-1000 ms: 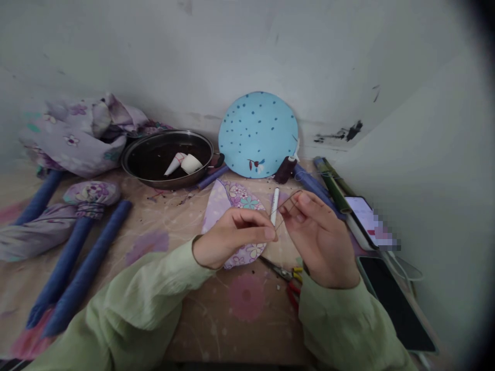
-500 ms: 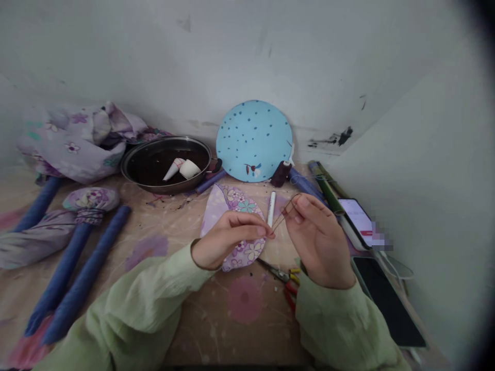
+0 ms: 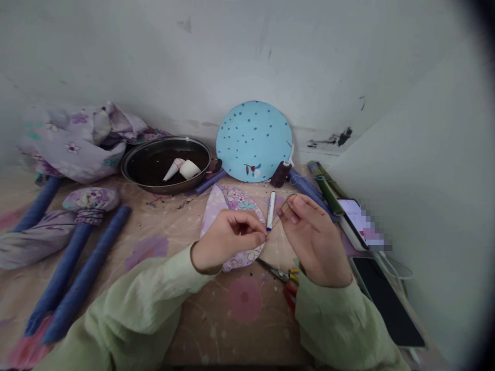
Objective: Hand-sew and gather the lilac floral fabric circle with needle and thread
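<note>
A thin dark thread (image 3: 279, 213) stretches between my two hands. My left hand (image 3: 232, 239) pinches its lower end with thumb and forefinger, above the edge of a floral cloth piece (image 3: 249, 204). The thread's upper part is looped at the fingertips of my right hand (image 3: 319, 239), whose palm is turned inward. Between the hands, a white marker (image 3: 271, 208) lies on the table. Pliers (image 3: 276, 270) with red and yellow handles rest below the hands. Whether a needle is on the thread is too small to tell.
Behind stand a dark pan (image 3: 166, 186) holding two white items, a round blue dotted board (image 3: 253, 139) and a dark thread spool (image 3: 281, 174). Blue rolls (image 3: 88, 273) and bundled cloth (image 3: 73, 147) lie left. Green sticks (image 3: 328, 190) and two phones (image 3: 389, 301) are at right.
My left fingers have curled more and shifted slightly left, showing the marker's blue tip. My right hand has moved slightly left. Both still hold the thread.
</note>
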### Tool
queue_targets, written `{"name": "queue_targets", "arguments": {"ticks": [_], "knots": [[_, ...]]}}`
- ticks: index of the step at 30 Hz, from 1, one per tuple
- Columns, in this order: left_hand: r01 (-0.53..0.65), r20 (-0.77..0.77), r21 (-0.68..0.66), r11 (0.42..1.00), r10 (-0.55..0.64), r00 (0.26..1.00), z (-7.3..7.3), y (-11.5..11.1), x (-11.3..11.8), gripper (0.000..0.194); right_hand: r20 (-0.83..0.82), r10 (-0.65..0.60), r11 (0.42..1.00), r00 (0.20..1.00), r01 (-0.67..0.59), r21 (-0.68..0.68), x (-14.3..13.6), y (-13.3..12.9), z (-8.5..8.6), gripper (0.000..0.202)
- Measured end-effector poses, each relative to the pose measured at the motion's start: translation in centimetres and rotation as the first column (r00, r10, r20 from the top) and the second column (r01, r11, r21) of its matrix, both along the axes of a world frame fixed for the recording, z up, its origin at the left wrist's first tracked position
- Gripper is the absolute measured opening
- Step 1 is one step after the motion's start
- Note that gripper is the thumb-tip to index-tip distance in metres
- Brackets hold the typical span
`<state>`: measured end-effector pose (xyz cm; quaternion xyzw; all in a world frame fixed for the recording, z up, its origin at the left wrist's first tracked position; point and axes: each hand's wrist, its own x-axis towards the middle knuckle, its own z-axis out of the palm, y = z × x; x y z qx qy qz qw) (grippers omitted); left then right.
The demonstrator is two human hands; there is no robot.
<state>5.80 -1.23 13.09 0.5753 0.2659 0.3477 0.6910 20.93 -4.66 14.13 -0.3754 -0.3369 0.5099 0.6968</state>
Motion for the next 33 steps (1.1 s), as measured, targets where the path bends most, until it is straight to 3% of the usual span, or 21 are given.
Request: {"name": "queue_targets", "arguments": {"ticks": [5,12,15,19,25,33], "knots": [[-0.072,-0.07,0.207,0.976,0.089,0.994,0.6,-0.2,-0.4,0.005,-0.083,0.056,0.994,0.995,-0.063,-0.084,0.5,0.3,-0.2,0.019],[-0.173,-0.071,0.33,0.928,0.206,0.976,0.8,0.2,-1.0,0.006,-0.252,0.084,0.979,0.964,-0.128,-0.161,0.7,0.9,-0.8,0.015],[-0.163,-0.043,0.385,0.908,0.194,0.98,1.1,0.3,-1.6,0.007,-0.31,0.118,0.965,0.943,-0.183,-0.19,1.4,1.0,-0.7,0.012],[-0.049,-0.067,0.523,0.851,0.098,0.993,2.1,-0.1,-2.5,0.008,-0.37,0.102,0.945,0.923,-0.206,-0.253,2.6,1.1,-0.3,0.006],[0.095,-0.106,0.681,0.726,-0.031,0.994,3.3,-1.5,-3.3,0.012,-0.367,-0.061,0.936,0.928,-0.075,-0.344,4.5,1.6,-1.1,0.018],[0.232,-0.22,0.748,0.622,-0.097,0.971,2.0,-2.8,-2.3,0.012,-0.202,-0.251,0.907,0.947,0.157,-0.391,8.7,2.5,-3.3,0.023]]}}
